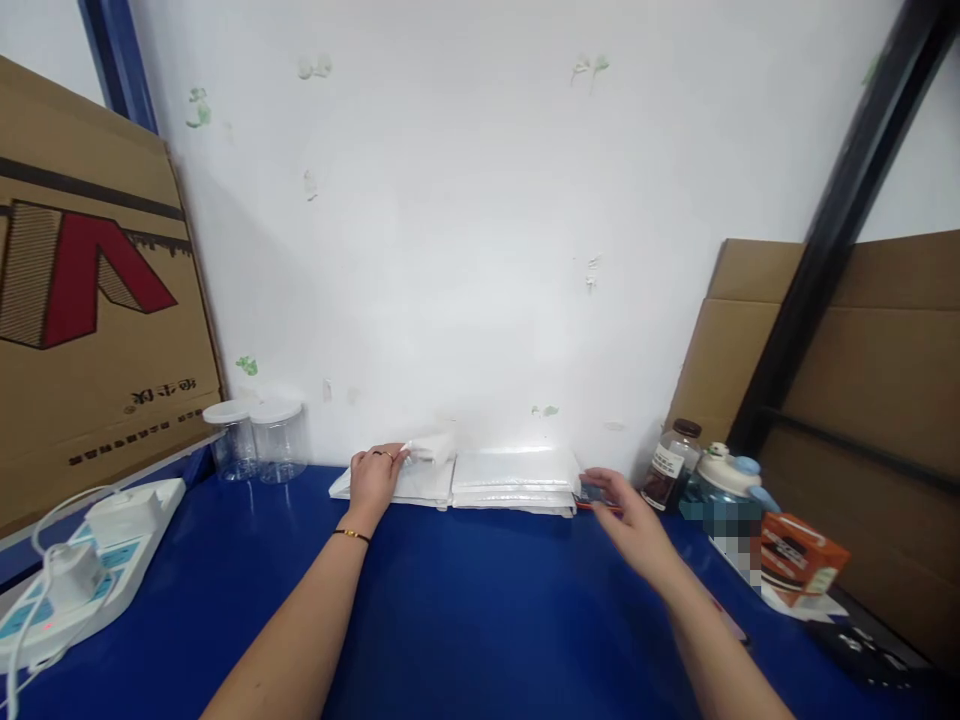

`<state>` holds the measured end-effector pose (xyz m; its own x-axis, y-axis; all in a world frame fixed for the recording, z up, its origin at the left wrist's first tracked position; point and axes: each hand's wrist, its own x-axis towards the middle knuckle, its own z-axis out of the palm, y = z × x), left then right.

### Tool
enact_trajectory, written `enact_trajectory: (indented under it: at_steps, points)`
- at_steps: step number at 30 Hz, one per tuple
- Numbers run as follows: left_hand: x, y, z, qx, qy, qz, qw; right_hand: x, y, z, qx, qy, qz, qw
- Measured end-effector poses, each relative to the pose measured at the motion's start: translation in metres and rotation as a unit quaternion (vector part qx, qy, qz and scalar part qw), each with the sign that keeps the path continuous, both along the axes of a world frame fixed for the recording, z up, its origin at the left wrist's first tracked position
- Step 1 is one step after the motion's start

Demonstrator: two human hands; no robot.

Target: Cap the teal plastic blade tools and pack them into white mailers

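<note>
My left hand (377, 478) pinches the edge of a thin white plastic bag or sheet (433, 447), which is lifted and crumpled above a flat white stack (420, 490). Right beside it lies a second stack of shiny clear-white plastic packets (514, 482), against the wall. At that stack's right end is my right hand (616, 505), its fingers apart and bent. A small dark item with a red edge (592, 495) lies partly hidden behind those fingers.
Two clear lidded jars (279, 445) and a white power strip (127, 560) are on the left of the blue table (465, 610). Rightward stand a brown bottle (671, 465), a teal jug (724, 485) and an orange box (801, 560). A phone edge shows beneath my right forearm.
</note>
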<state>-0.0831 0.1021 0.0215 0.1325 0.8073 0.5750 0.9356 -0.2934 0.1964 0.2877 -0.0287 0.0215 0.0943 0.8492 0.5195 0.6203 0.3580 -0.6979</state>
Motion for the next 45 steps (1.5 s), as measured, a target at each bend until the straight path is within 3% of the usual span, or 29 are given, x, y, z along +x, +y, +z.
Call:
enact_trajectory:
  at_steps: [3, 5, 8, 10, 13, 15, 21, 24, 27, 30, 33, 38, 42, 45]
  points:
    - [0.012, -0.016, 0.029, 0.017, -0.026, -0.059, 0.998, -0.06, -0.012, 0.013, 0.064, -0.025, 0.005, 0.998]
    - [0.024, -0.031, 0.043, -0.049, -0.013, -0.174, 0.983, -0.093, -0.016, 0.019, 0.099, -0.032, 0.02, 0.994]
    - [0.038, -0.055, 0.047, -0.198, -0.002, -0.348, 0.916, -0.119, -0.014, 0.017, 0.087, 0.019, 0.041, 0.995]
    - [0.043, -0.071, 0.042, -0.252, -0.016, -0.384, 0.888, -0.121, -0.012, 0.009, 0.04, 0.052, 0.046, 0.997]
    - [0.046, -0.093, 0.029, -0.233, -0.03, -0.36, 0.903, -0.116, -0.008, -0.006, -0.008, 0.138, 0.033, 0.99]
    - [0.048, -0.104, 0.022, -0.192, 0.009, -0.339, 0.921, -0.112, -0.006, -0.014, -0.033, 0.239, 0.033, 0.97]
    - [0.067, -0.118, 0.015, -0.104, 0.118, -0.228, 0.961, -0.104, -0.006, -0.015, -0.123, 0.51, 0.094, 0.846]
    - [0.067, -0.113, 0.032, -0.073, 0.159, -0.203, 0.963, -0.098, -0.004, -0.015, -0.149, 0.564, 0.083, 0.808]
    - [0.068, -0.108, 0.062, -0.015, 0.241, -0.208, 0.948, -0.099, 0.001, -0.02, -0.176, 0.612, 0.062, 0.768]
    - [0.08, -0.108, 0.09, 0.039, 0.314, -0.237, 0.919, -0.107, 0.004, -0.027, -0.214, 0.637, 0.101, 0.734]
    - [0.1, -0.113, 0.107, 0.08, 0.355, -0.262, 0.894, -0.116, 0.004, -0.032, -0.238, 0.646, 0.138, 0.712]
    - [0.123, -0.126, 0.119, 0.105, 0.396, -0.266, 0.872, -0.116, 0.008, -0.04, -0.244, 0.653, 0.082, 0.713]
    - [0.124, -0.133, 0.127, 0.093, 0.396, -0.247, 0.88, -0.113, 0.009, -0.042, -0.244, 0.657, 0.036, 0.712]
    - [0.116, -0.133, 0.132, 0.076, 0.382, -0.24, 0.889, -0.115, 0.006, -0.041, -0.222, 0.622, -0.002, 0.751]
